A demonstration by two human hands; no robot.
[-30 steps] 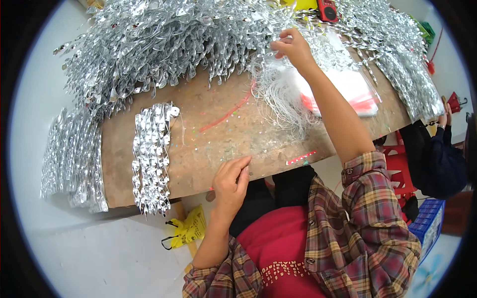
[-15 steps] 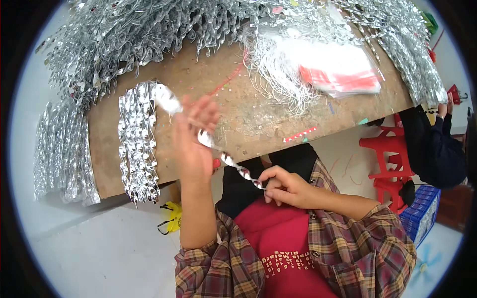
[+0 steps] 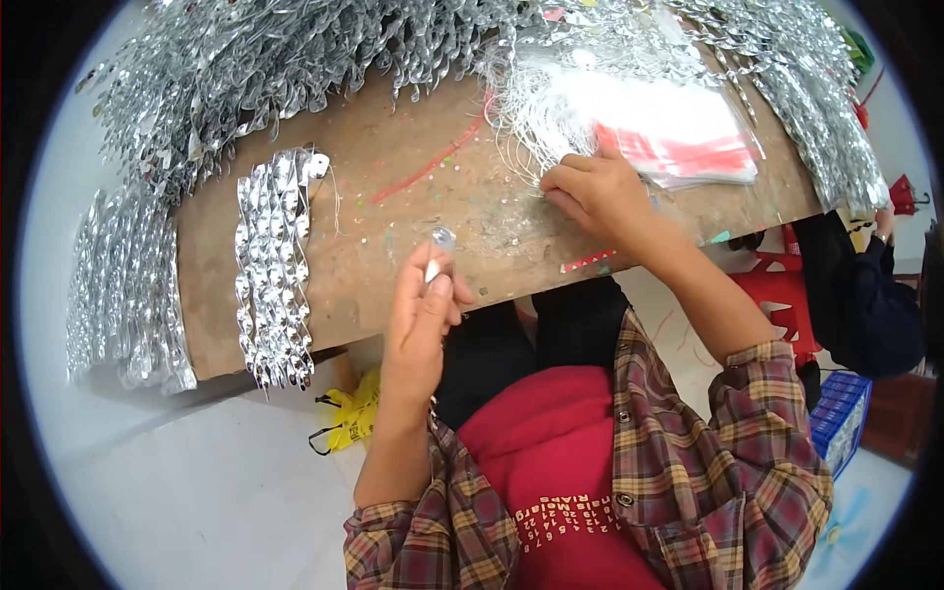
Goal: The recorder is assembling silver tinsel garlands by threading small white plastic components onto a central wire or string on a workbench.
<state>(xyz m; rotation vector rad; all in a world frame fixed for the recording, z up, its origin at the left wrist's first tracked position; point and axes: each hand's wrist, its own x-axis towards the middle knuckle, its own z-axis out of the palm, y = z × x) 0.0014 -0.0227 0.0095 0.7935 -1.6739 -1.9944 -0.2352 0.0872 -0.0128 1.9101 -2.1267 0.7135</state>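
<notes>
Silvery strip in the left hand, right hand at the loose white thread

Silvery strip (image 3: 442, 238): its glossy, rounded end shows above the fingertips, over the near part of the table (image 3: 393, 270); the rest is largely hidden by the hand. Left hand (image 3: 423, 300): raised, thumb and fingers pinched together on the strip. Right hand (image 3: 602, 202): well apart from the left, palm down, fingers partly curled at the edge of the white thread (image 3: 536, 113); whether they grip a strand cannot be told. The thread lies in fine, tangled loops. Just beside it, a stack of thin, glossy plastic sleeves (image 3: 688, 162) bears a red band. Table: brown, worn, speckled with paint, marked by a long red streak (image 3: 428, 175). To the left, twisted silver strands (image 3: 275, 275) lie side by side, mirror-bright and wavy-edged. Along the far side, a dense silver heap (image 3: 324, 59) ends in leaf-like, curled tips. At the right, a long silver bundle (image 3: 806, 118) drapes toward the table's edge.
</notes>
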